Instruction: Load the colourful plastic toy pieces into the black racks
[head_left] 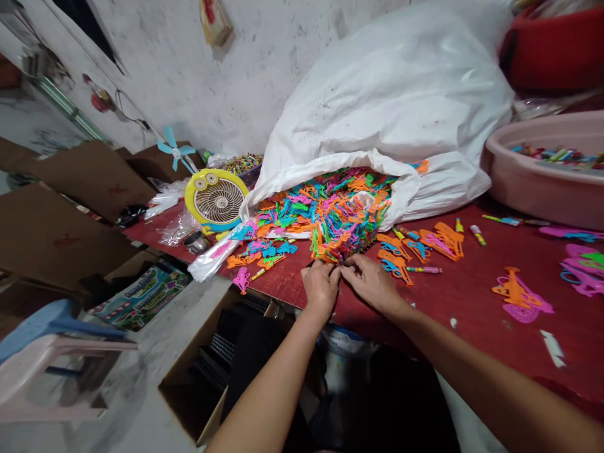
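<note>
Your left hand [321,289] and right hand [370,283] meet at the red worktop's [472,327] near edge: fingers [346,272] narrow, any hold unclear; plastic pieces [330,220] ahead, bare room rightward.

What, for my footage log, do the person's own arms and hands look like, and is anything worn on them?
The left forearm and right forearm are bare, with no sleeve in view. The left hand and right hand wear no gloves, and no watch, bracelet or ring shows.

Plastic pieces [330,220] heaped from the white sack [377,107] block the way ahead of the left hand [321,288] and right hand [370,283]; rightward, passage runs over the red table [472,314] between scattered pieces [438,242].
</note>
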`<state>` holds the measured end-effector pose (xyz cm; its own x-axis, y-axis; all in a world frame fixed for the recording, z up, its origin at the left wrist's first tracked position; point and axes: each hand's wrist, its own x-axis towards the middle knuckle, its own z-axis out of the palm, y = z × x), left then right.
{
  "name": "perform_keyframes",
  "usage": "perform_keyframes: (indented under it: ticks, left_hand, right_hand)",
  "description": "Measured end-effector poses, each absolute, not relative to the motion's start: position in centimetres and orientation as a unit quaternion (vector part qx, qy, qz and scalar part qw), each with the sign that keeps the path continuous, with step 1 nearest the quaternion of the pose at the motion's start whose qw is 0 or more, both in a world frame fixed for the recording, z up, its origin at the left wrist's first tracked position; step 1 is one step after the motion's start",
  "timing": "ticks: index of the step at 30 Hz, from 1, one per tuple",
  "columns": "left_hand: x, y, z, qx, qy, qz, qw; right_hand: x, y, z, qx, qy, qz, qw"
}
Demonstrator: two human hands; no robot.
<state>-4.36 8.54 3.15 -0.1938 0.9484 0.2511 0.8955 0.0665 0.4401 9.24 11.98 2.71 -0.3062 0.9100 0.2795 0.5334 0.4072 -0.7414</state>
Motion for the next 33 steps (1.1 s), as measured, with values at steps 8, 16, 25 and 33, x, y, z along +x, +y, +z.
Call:
perform_keyframes:
  ticks: [8,16,25,33]
  left_hand:
    - [-4.4,8.8,2.7,0.63,0.738,0.237,0.055]
    - [-3.9,8.1,2.8,0.631,0.734,0.241,0.066]
    - [-3.4,5.1,2.4,0.652,0.693,0.302,0.063]
    - [-3.4,2.9,1.4,0.697,0.643,0.317,0.008]
  right_hand:
    - [9.2,11.6,2.4,-0.459,-0.807,0.066,0.365]
    - [9.1,11.7,2.1,-0.443,-0.828,-0.027,0.343]
    - [9.7,10.3,2.1,-0.449,-0.834,-0.032,0.319]
    - [9.1,9.7,2.7,-0.494,-0.823,-0.057,0.275]
